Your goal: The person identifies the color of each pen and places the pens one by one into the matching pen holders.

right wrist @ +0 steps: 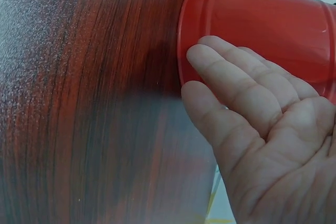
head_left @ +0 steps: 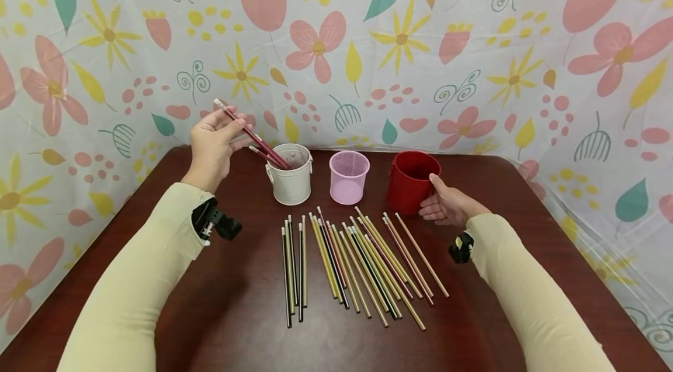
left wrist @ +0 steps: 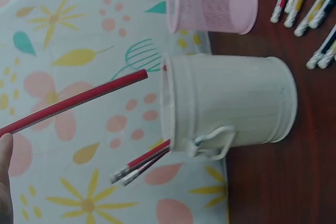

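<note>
My left hand (head_left: 214, 141) pinches a dark red pencil (left wrist: 73, 103) near its white eraser end. The pencil slants down, its plain end at the mouth of a white metal bucket (head_left: 292, 182). A couple of other red pencils (left wrist: 149, 157) lean inside that bucket, eraser ends sticking out over the rim. My right hand (head_left: 451, 202) is beside a red bucket (head_left: 407, 188), its fingers fairly straight along the bucket's side and the thumb up near the rim. In the right wrist view the fingers overlap the red wall (right wrist: 262, 19); firm contact cannot be told.
Between the two buckets stands a pink mesh cup (head_left: 349, 179). Many loose pencils (head_left: 363, 267), black, gold, yellow and red, lie in front of the containers on the dark brown table (head_left: 236, 313). A flower-patterned cloth (head_left: 336, 56) hangs behind the table.
</note>
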`<state>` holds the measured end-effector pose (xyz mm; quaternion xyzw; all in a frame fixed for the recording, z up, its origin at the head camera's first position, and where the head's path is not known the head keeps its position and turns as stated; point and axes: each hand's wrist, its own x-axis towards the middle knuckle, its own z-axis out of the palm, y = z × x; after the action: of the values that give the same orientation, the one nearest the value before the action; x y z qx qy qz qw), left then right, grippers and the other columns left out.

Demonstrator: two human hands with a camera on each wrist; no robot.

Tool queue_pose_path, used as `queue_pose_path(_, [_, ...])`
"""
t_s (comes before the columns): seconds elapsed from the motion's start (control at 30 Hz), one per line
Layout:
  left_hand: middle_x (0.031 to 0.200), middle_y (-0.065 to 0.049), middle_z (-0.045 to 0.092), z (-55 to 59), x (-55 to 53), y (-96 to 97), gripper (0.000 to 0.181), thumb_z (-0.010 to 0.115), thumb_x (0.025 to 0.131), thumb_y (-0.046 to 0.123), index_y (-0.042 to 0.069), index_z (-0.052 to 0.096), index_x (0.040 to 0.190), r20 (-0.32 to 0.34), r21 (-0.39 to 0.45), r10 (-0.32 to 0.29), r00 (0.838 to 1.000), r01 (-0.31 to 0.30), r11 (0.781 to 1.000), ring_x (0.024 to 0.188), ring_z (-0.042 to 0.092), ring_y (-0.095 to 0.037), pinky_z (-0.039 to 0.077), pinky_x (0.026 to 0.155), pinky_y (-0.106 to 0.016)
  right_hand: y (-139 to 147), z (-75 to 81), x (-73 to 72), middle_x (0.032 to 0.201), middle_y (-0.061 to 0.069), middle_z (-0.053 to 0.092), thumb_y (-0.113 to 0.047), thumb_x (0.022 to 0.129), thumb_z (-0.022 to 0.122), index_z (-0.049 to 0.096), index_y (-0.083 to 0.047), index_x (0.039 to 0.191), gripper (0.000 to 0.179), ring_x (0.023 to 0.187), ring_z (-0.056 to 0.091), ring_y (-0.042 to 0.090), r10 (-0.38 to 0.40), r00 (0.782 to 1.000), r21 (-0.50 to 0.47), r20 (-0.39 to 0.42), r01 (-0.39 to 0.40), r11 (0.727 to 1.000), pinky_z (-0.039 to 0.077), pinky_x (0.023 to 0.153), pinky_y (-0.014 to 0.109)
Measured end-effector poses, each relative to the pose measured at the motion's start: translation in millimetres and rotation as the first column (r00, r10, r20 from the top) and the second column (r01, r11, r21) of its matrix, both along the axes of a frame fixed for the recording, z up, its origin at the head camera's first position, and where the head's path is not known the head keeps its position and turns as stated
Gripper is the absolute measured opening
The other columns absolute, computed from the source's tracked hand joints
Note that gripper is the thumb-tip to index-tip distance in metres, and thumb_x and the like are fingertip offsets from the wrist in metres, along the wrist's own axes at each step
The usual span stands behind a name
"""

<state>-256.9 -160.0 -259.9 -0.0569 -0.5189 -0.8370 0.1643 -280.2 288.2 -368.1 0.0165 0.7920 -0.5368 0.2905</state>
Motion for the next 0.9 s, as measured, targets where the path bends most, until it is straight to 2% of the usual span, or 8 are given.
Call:
queue_pose_path(0.07, [0.082,-0.006,0.065,4.4,-3.6,-1.0,0.017,0.058,0.087,-0.012,0.003,0.062,0.096,-0.012,0.001,0.027,1.0,-0.027,1.0,0.067,0.068,-0.015,0.057,0.064,-0.027,-0.8,0.2,0.6,0.135,0.033,0.043,-0.065,0.094,0.007,0.03,0.021,0.135,0.099,0.126,0.044,0.043,0.002,1.0,0.003,0.001,-0.002,1.0,0.026,0.108,0.056])
queue_pose_path(0.2, [0.082,-0.006,0.064,11.5,-11.6,0.3,0.015,0.061,0.087,-0.01,0.003,0.062,0.095,-0.03,-0.049,0.078,0.997,-0.08,0.996,0.066,0.067,-0.014,0.056,0.062,-0.025,-1.4,0.8,1.7,0.137,0.034,0.039,-0.065,0.094,0.006,0.029,0.021,0.136,0.099,0.127,0.042,0.044,-0.005,1.0,0.014,0.005,0.005,1.0,0.027,0.108,0.055])
queue_pose_path(0.33, [0.079,-0.003,0.066,13.6,-18.9,4.3,0.014,0.062,0.086,-0.01,0.002,0.062,0.094,-0.038,-0.097,0.114,0.993,-0.117,0.988,0.062,0.065,-0.012,0.055,0.058,-0.023,-1.9,1.1,1.9,0.138,0.035,0.038,-0.066,0.094,0.007,0.028,0.022,0.137,0.099,0.128,0.041,0.044,-0.021,1.0,-0.005,0.006,0.021,1.0,0.03,0.107,0.053])
queue_pose_path(0.53, [0.077,0.004,0.067,4.0,-26.5,12.8,0.013,0.064,0.086,-0.006,0.006,0.064,0.092,0.008,-0.236,0.145,0.989,-0.139,0.962,0.07,0.064,-0.008,0.054,0.062,-0.02,-4.3,0.1,2.6,0.139,0.035,0.037,-0.065,0.095,0.011,0.028,0.022,0.136,0.097,0.127,0.043,0.044,-0.061,0.998,-0.035,0.006,0.061,0.998,0.039,0.103,0.047])
queue_pose_path(0.67, [0.078,0.004,0.067,-5.3,-29.3,16.8,0.016,0.064,0.086,-0.006,0.01,0.063,0.091,0.032,-0.285,0.146,0.989,-0.131,0.95,0.072,0.065,-0.007,0.053,0.063,-0.02,-3.9,-1.1,2.7,0.136,0.034,0.043,-0.064,0.095,0.014,0.03,0.021,0.135,0.095,0.122,0.049,0.041,-0.085,0.996,-0.036,-0.001,0.085,0.996,0.042,0.101,0.044])
queue_pose_path(0.77, [0.076,0.005,0.067,-12.0,-30.9,18.4,0.015,0.064,0.086,-0.007,0.006,0.063,0.093,0.06,-0.289,0.139,0.988,-0.116,0.95,0.072,0.064,-0.007,0.053,0.062,-0.019,-4.1,-0.2,3.6,0.136,0.035,0.043,-0.063,0.096,0.014,0.029,0.022,0.135,0.094,0.121,0.05,0.041,-0.091,0.996,-0.051,-0.002,0.091,0.995,0.042,0.101,0.045])
queue_pose_path(0.9, [0.074,0.009,0.066,-20.1,-32.5,20.0,0.018,0.064,0.086,-0.005,-0.005,0.062,0.105,0.086,-0.303,0.143,0.986,-0.111,0.946,0.071,0.064,-0.006,0.052,0.061,-0.018,-4.8,1.0,4.8,0.139,0.037,0.037,-0.063,0.096,0.016,0.027,0.022,0.135,0.094,0.124,0.046,0.043,-0.106,0.994,-0.074,0.004,0.106,0.992,0.039,0.103,0.045])
